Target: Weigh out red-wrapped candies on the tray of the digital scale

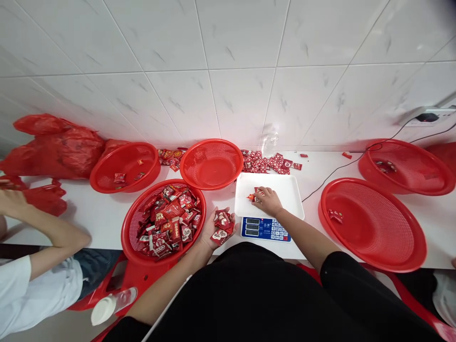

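My left hand is palm up and cupped round several red candy packets, just right of a red basket heaped with the same packets. My right hand rests on the white tray of a scale, fingers closed on a few red packets at the tray's left side. The scale's blue keypad and display face me at the table's front edge.
An empty red basket stands behind, another at left holds a few packets. Two big red baskets sit right. Loose packets lie by the wall. Red bags and another person's arm are at left.
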Demonstrator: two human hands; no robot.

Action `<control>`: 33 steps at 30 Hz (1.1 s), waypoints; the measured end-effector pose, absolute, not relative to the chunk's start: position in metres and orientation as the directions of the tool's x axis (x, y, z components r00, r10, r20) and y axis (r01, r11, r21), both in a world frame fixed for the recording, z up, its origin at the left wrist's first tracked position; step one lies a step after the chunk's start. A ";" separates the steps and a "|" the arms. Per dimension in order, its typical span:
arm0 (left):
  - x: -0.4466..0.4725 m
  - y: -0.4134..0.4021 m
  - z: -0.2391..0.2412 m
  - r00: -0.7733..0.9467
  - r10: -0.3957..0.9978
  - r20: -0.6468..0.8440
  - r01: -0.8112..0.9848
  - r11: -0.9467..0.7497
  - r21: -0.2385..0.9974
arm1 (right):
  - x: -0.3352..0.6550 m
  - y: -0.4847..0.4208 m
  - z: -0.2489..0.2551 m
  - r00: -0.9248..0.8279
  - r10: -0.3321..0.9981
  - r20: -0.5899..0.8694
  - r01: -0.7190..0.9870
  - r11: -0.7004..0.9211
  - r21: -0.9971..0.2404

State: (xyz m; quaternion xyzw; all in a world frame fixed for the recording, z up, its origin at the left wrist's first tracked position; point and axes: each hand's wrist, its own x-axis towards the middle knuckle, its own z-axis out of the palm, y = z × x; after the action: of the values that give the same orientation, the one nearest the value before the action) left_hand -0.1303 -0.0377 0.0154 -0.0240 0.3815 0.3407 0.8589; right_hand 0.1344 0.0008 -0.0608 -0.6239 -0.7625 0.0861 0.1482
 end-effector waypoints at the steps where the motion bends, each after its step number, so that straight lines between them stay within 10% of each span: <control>1: -0.130 -0.037 0.015 0.486 0.562 -0.670 -0.598 0.772 0.214 | 0.136 0.001 -0.064 -0.155 0.978 0.139 0.918 0.194 -0.345; 10: -0.123 -0.029 0.024 0.517 0.543 -0.662 -0.622 0.770 0.145 | 0.154 0.005 -0.059 0.148 0.944 0.294 0.845 0.034 -0.533; 17: -0.120 -0.023 0.021 0.504 0.501 -0.704 -0.632 0.769 0.095 | 0.253 -0.050 -0.032 0.645 0.576 0.502 0.705 -0.195 -0.682; 25: -0.114 -0.018 0.018 0.541 0.475 -0.694 -0.609 0.790 0.065 | 0.356 -0.125 -0.049 0.811 0.583 0.043 0.555 -0.745 -0.368; 33: -0.115 -0.020 0.017 0.557 0.479 -0.678 -0.573 0.813 0.102 | 0.199 -0.032 -0.059 0.265 0.953 0.144 0.910 -0.198 -0.365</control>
State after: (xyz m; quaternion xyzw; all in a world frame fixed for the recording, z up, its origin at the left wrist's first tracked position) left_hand -0.1148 -0.0197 0.0172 -0.0652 0.3633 0.2989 0.8800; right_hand 0.1994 -0.0316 -0.0587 -0.7718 -0.6036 0.0568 0.1920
